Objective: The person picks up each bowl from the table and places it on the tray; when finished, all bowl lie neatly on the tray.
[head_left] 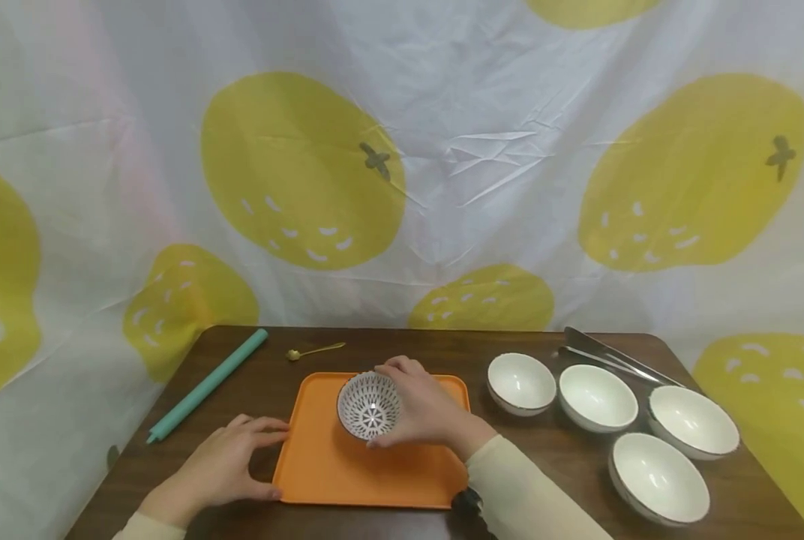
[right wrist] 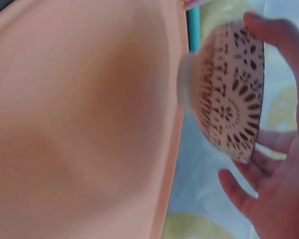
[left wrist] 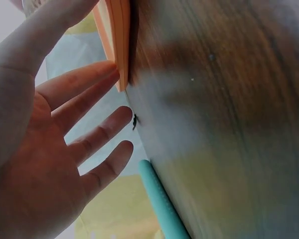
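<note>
My right hand (head_left: 424, 405) grips a small patterned bowl (head_left: 370, 409) by its rim, thumb on the near side and fingers on the far side. Dark petal and leaf shapes cover the bowl (right wrist: 229, 89) outside in the right wrist view, where its foot ring faces the tray. Below it lies an orange tray (head_left: 375, 480). My left hand (head_left: 223, 465) is at the tray's left edge with fingers spread and extended. In the left wrist view, fingertips (left wrist: 109, 67) of that hand meet the tray's side wall (left wrist: 120, 40).
Several white bowls (head_left: 658, 480) stand at the right of the brown table (head_left: 530, 465). Behind them lie a knife (head_left: 618, 356) and another slim metal utensil (head_left: 598, 361). A teal rolling pin (head_left: 209, 384) lies at the left, and a small gold spoon (head_left: 314, 350) at the back.
</note>
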`<action>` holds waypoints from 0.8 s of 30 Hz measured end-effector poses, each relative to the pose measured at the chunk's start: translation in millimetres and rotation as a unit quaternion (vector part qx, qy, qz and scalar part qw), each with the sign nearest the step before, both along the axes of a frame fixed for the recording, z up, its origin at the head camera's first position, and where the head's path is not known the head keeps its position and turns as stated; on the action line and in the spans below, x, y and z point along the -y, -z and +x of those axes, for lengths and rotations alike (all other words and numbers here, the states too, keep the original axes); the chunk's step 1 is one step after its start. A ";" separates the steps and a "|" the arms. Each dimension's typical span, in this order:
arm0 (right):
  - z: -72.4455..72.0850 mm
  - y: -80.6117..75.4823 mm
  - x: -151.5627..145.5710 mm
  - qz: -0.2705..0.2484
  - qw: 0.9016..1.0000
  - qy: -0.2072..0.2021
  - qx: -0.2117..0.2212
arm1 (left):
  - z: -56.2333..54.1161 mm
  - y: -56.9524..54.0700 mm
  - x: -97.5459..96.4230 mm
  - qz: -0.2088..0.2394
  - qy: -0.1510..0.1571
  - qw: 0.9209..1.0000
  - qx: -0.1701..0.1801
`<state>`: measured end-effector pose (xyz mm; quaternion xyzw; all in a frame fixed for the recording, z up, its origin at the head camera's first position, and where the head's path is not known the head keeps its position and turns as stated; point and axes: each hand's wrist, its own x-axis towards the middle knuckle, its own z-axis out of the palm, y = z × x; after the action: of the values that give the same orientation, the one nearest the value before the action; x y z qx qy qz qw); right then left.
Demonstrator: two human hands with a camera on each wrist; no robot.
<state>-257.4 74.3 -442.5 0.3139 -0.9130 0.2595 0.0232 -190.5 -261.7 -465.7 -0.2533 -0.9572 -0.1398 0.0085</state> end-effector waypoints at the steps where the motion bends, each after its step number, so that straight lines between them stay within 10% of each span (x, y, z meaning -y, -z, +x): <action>1: -2.5 1.2 5.7 -0.006 1.000 0.009 0.001 | -0.1 -0.2 0.3 -0.001 0.002 1.000 -0.002; 24: -26.0 22.5 94.0 0.017 0.993 0.113 0.016 | -1.4 -2.0 -4.1 -0.011 -0.004 1.000 0.019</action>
<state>-283.4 -19.7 -465.0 0.2048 -0.9473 0.2443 0.0323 -191.8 -257.6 -463.7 -0.2467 -0.9597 -0.1342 -0.0120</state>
